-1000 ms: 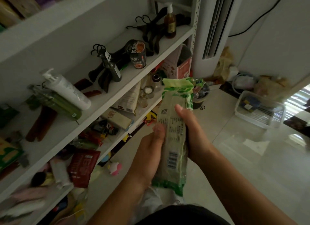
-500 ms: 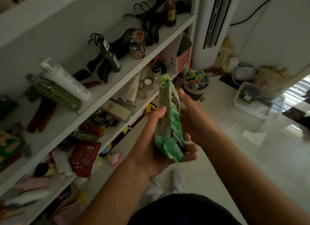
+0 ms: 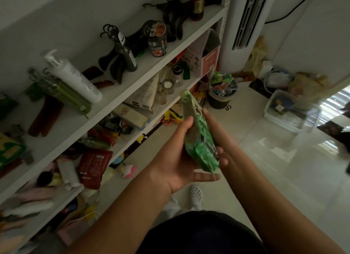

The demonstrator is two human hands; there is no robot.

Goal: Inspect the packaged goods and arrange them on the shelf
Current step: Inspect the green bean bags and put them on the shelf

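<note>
**Green packet (image 3: 198,140) held in front of shelf (image 3: 144,77)**

Both hands grip it: left hand (image 3: 176,159) beneath with thumb curled on, right hand (image 3: 216,134) behind. A dark floor bin (image 3: 219,102) brims with wrappers; a clear tub (image 3: 280,121) holds small items.

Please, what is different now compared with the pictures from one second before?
The green packet was turned: a second ago its printed label faced the camera, now it stands edge-on. The left hand shifted to cradle it from below, thumb on its upper edge; the right hand lies behind it. Both hands hold it as before; things on the shelf have not moved.
</note>
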